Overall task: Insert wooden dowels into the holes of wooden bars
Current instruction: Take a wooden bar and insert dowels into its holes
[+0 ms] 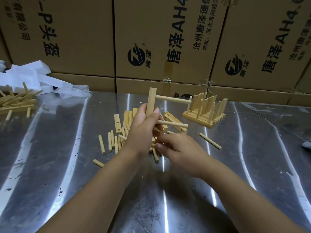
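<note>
My left hand (143, 130) grips a wooden bar (151, 101) held upright above the table. Two dowels stick out of the bar to the right: an upper dowel (173, 99) and a lower dowel (173, 123). My right hand (176, 148) sits just below, fingers curled over the heap of loose dowels (112, 142); whether it pinches one is hidden. Bare bars with holes (117, 123) lie behind my hands.
Finished bars with upright dowels (205, 110) stand at the back right. A lone dowel (210, 140) lies to the right. Another pile of wooden pieces (15, 101) and white foam (33, 76) lie far left. Cardboard boxes (159, 39) wall the back of the steel table (67, 165).
</note>
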